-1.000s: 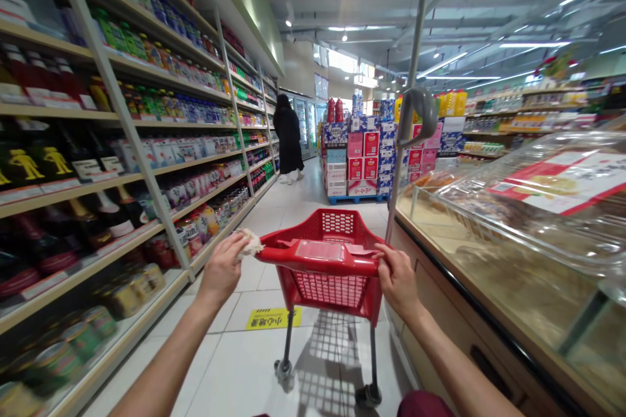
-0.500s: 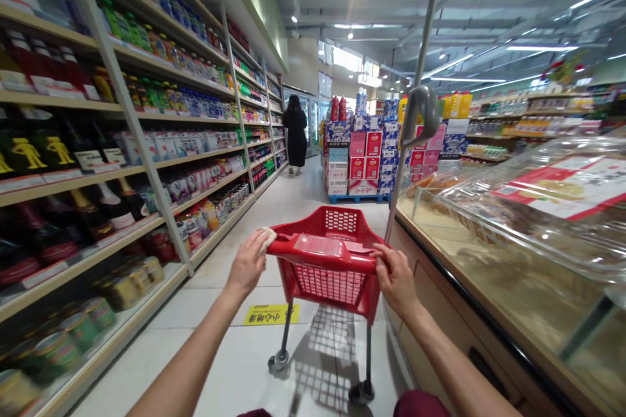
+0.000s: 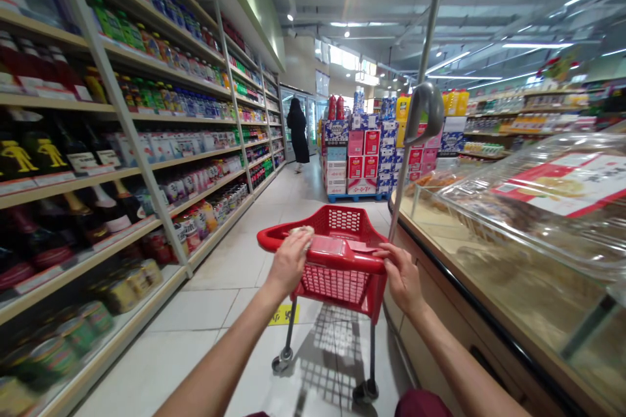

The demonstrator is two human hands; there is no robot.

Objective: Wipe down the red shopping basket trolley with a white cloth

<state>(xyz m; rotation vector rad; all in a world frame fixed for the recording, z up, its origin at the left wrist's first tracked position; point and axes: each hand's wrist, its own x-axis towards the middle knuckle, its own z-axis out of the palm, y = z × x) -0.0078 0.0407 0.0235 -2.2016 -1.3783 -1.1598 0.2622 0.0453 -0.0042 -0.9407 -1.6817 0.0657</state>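
Note:
A red plastic shopping cart (image 3: 337,283) stands in front of me on the white tiled floor. Its basket has latticed walls and looks bare inside where I can see. My left hand (image 3: 288,265) is closed on a pale, crumpled cloth (image 3: 302,232) and presses it on the cart's handle, just left of the handle's middle panel (image 3: 328,245). Around the right end of the handle, my right hand (image 3: 402,275) has its fingers curled. Dark wheels (image 3: 366,392) carry the cart on thin grey legs.
Drink shelves (image 3: 183,166) line the left side. A glass-fronted counter (image 3: 469,260) with clear food packs (image 3: 542,189) runs close along the right. A metal pole (image 3: 415,65) rises beside it. Stacked cartons (image 3: 359,156) stand ahead, and a person in black (image 3: 297,130) is farther off.
My left hand has slid the cloth rightward along the handle, from its left end toward the middle panel. My right hand stays on the right end. The person in black has turned somewhat.

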